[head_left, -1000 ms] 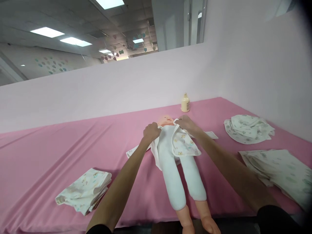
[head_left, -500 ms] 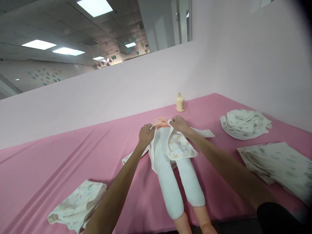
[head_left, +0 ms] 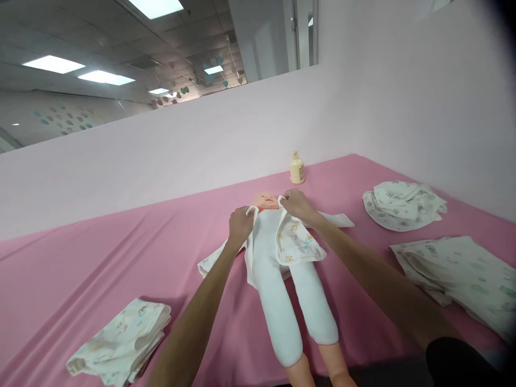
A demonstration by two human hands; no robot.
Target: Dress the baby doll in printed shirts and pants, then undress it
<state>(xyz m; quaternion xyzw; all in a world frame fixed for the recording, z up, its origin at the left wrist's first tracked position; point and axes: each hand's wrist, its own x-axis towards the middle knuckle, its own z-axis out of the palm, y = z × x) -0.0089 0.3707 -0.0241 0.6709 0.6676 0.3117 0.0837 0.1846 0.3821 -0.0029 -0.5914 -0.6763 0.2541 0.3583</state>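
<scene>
Pink cloth, a bed sheet point(head_left: 121, 252) with some creases, makes the place where everything lies in the head camera's view. A baby doll point(head_left: 266, 242) lies on its back in the middle, with its legs pointing to the person. Its body and upper legs are soft and white. A white baby shirt point(head_left: 297, 244) with small bright pictures is open at the front, at the doll's sides. The left hand point(head_left: 240, 221) pinches one front edge near the top, thumb and fingers together. The right hand point(head_left: 296, 203) pinches the other front edge, a bit higher in view. The doll's white chest shows between them. One sleeve lies out on each side; I cannot tell if the doll's arms are inside.

To do this bit well, it seems best to hold both edges lightly and pull them evenly. If one side gets a harder tug, the thin cloth could twist or bunch up under the back.

A cream pump bottle point(head_left: 297, 170) stands at the back, near the wall point(head_left: 201, 140). A folded printed cloth point(head_left: 121, 338) lies by the left forearm. On the right are a crumpled round-edged cloth point(head_left: 403, 207) and, nearer, a folded green-marked cloth point(head_left: 459, 269)
</scene>
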